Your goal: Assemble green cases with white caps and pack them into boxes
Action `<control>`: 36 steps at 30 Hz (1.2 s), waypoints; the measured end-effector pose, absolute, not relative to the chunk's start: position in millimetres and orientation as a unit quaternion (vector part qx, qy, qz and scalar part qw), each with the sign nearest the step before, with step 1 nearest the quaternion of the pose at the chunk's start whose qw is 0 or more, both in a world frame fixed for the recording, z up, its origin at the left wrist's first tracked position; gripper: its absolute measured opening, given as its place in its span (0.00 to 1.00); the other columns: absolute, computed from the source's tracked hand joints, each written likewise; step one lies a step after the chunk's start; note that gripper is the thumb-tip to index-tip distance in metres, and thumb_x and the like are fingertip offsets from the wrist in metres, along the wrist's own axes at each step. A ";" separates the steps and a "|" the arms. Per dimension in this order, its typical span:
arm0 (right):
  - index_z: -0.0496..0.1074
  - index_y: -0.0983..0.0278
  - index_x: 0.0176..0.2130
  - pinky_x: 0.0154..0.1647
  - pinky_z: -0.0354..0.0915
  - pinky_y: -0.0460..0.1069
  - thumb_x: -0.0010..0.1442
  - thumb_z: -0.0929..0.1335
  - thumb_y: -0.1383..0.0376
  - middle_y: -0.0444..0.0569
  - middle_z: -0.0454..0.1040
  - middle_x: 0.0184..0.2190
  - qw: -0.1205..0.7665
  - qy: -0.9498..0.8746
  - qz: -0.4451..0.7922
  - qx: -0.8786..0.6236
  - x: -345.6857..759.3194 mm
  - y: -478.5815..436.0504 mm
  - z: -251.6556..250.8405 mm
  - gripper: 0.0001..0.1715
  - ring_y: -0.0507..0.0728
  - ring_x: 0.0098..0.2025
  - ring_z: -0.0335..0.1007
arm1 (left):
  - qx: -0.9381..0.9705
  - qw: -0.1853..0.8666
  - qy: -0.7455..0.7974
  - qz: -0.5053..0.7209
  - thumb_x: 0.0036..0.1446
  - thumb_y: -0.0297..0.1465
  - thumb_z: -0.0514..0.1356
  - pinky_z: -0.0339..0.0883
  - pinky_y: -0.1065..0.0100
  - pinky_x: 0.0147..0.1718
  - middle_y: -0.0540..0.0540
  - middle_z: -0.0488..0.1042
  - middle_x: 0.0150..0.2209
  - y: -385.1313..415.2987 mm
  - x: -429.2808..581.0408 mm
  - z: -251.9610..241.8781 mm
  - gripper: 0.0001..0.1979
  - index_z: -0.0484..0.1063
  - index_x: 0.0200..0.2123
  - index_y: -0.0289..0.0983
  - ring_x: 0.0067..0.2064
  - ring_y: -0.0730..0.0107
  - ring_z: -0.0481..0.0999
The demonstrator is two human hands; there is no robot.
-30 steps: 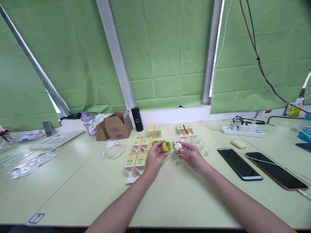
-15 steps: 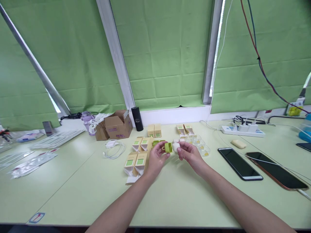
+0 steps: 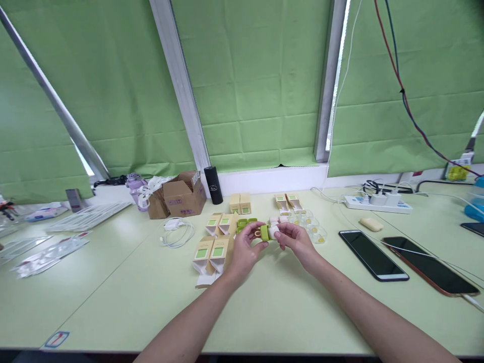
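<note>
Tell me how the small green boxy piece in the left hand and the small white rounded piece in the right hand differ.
Colour: the green boxy piece is yellowish green; the white rounded piece is plain white.
Hold: the left hand grips the green boxy piece, the right hand the white rounded piece.
Both are small, held by fingertips, and appear to touch.
</note>
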State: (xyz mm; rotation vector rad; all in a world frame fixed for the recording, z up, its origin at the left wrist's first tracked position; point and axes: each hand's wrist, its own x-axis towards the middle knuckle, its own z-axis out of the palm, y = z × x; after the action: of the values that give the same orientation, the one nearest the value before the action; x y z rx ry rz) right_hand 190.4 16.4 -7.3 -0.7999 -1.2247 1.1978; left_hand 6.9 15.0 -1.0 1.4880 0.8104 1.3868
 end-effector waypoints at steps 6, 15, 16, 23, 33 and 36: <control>0.81 0.63 0.35 0.24 0.61 0.49 0.47 0.81 0.46 0.46 0.75 0.25 0.580 -0.533 0.506 -0.351 190.7 16.5 -7.7 0.26 0.52 0.22 0.63 | 0.607 0.448 0.338 0.563 0.46 0.19 0.71 0.71 0.56 0.57 0.41 0.80 0.50 14.7 7.2 -1.8 0.25 0.78 0.49 0.38 0.53 0.55 0.80; 0.81 0.63 0.34 0.25 0.60 0.49 0.49 0.80 0.46 0.44 0.74 0.22 0.573 -0.548 0.500 -0.349 192.4 17.3 -8.6 0.25 0.52 0.21 0.63 | 0.605 0.448 0.342 0.563 0.45 0.19 0.73 0.72 0.55 0.55 0.40 0.81 0.49 14.7 7.4 -2.5 0.25 0.78 0.48 0.37 0.51 0.55 0.81; 0.81 0.63 0.34 0.25 0.60 0.49 0.49 0.80 0.46 0.44 0.74 0.22 0.573 -0.549 0.499 -0.348 192.8 17.6 -8.8 0.25 0.52 0.22 0.63 | 0.603 0.449 0.343 0.564 0.45 0.20 0.73 0.72 0.55 0.56 0.40 0.81 0.49 14.8 7.6 -2.7 0.25 0.78 0.48 0.37 0.51 0.55 0.81; 0.82 0.63 0.34 0.25 0.62 0.50 0.49 0.80 0.47 0.46 0.76 0.25 0.583 -0.544 0.503 -0.333 194.4 16.7 -6.6 0.24 0.53 0.23 0.64 | 0.596 0.451 0.342 0.569 0.44 0.20 0.74 0.73 0.55 0.55 0.40 0.81 0.48 13.4 9.6 -2.8 0.25 0.77 0.48 0.37 0.52 0.55 0.81; 0.83 0.62 0.33 0.27 0.64 0.51 0.50 0.80 0.47 0.48 0.77 0.26 0.581 -0.562 0.484 -0.335 195.8 15.4 -5.9 0.22 0.54 0.24 0.66 | 0.602 0.453 0.337 0.564 0.44 0.21 0.75 0.73 0.54 0.55 0.40 0.81 0.48 13.8 8.8 -4.2 0.25 0.78 0.47 0.37 0.52 0.54 0.81; 0.82 0.63 0.33 0.27 0.64 0.51 0.50 0.80 0.47 0.48 0.77 0.25 0.588 -0.564 0.471 -0.339 195.0 15.5 -6.5 0.22 0.54 0.24 0.66 | 0.601 0.459 0.338 0.561 0.44 0.22 0.75 0.73 0.55 0.56 0.39 0.81 0.49 13.7 8.8 -3.7 0.25 0.77 0.48 0.36 0.52 0.54 0.81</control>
State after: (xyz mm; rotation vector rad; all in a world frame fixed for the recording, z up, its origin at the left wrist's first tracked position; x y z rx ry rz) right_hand 195.0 15.5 -6.5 -0.7908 -1.3136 1.0968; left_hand 8.8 13.7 -3.7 1.4796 0.8326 1.3809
